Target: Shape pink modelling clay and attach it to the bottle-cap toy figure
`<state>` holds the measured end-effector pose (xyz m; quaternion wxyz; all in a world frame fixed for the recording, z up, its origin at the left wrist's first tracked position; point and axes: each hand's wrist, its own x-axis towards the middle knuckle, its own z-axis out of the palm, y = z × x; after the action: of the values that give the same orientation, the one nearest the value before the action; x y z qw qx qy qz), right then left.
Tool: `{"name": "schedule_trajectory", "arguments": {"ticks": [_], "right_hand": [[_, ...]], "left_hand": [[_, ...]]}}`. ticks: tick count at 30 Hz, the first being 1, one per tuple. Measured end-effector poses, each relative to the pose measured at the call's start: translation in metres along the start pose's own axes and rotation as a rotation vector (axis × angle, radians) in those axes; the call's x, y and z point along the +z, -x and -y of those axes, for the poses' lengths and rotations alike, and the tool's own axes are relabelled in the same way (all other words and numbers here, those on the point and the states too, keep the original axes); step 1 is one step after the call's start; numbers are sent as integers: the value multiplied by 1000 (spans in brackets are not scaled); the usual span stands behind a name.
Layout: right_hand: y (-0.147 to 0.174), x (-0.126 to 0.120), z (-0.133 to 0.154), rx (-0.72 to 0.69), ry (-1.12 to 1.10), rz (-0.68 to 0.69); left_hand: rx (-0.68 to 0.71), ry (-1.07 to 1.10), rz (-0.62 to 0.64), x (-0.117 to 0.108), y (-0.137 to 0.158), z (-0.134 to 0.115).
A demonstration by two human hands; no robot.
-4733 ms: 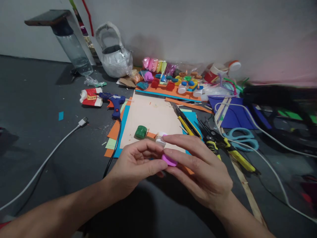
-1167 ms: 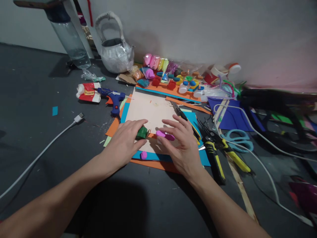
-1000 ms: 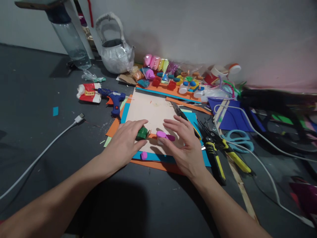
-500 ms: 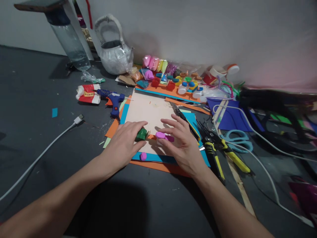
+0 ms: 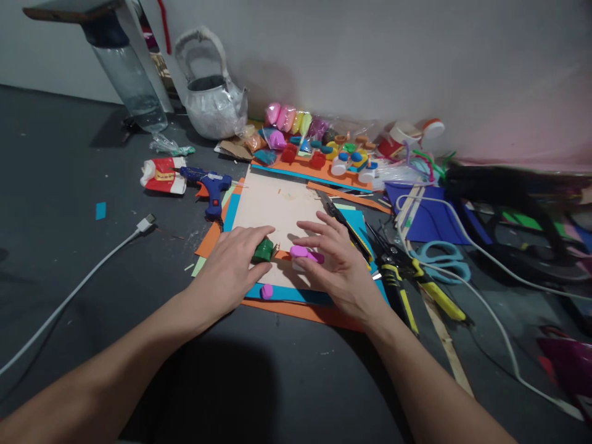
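Observation:
My left hand (image 5: pixel 226 262) curves around a dark green clay piece (image 5: pixel 264 249), its thumb and index finger on either side. A small brown bit sticks out at the piece's right end. My right hand (image 5: pixel 340 262) has its fingers spread, with the thumb against a purple clay piece (image 5: pixel 298 251) that has a darker magenta part beside it. An orange strip lies between the two pieces. Below them, a small purple lump (image 5: pixel 267 291) rests on the blue sheet edge (image 5: pixel 300 295). Under both hands is a cream board (image 5: pixel 263 206) on stacked coloured sheets.
Left stand a blue glue gun (image 5: pixel 213 188), a metal kettle (image 5: pixel 215 108) and a water bottle (image 5: pixel 132 80). At the back are clay packs (image 5: pixel 287 117) and small clay models on an orange strip. Right lie a cutter knife (image 5: pixel 346 225), yellow-black pliers (image 5: pixel 400 293), blue scissors (image 5: pixel 444 262) and a white cable.
Both hands stay almost still around the green and purple pieces. The whole view has shifted very slightly.

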<state>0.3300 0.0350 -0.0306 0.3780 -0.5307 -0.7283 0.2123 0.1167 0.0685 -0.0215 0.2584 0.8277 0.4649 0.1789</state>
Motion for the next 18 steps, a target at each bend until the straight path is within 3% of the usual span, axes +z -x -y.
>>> {"name": "schedule_trajectory", "arguments": {"ticks": [8, 18], "right_hand": [[5, -12, 0, -30, 43, -38], [2, 3, 8, -51, 144, -51]], "left_hand": [[9, 31, 10, 0, 0, 2], [23, 48, -14, 2, 0, 1]]}}
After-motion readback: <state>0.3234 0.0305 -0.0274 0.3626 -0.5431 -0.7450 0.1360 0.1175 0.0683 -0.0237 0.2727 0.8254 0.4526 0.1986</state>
